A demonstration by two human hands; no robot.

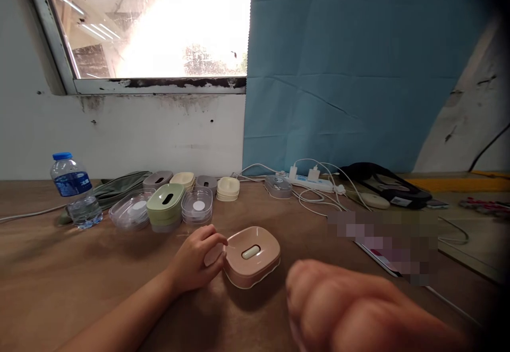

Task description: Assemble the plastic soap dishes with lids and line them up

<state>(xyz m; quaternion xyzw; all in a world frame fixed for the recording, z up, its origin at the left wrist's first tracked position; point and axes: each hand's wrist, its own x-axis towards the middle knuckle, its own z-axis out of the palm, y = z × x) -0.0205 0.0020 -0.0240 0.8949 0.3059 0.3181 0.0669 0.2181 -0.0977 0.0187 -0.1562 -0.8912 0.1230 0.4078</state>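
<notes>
On the brown table (99, 267), our left hand (201, 256), fingers loosely parted, touches the pink box (251, 268) at its left edge; whether our curled right hand (350, 307) nearby holds anything, we cannot tell.

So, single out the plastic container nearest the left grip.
The glossy pink rounded plastic container, a pale oblong piece in its top: the left grip is at its edge. Green, cream, grey and clear containers stand farther back.

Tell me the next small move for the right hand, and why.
Probably bring the right hand to the right side of the pink box: the left hand is at its left edge, while the right hand stands apart from it.
</notes>
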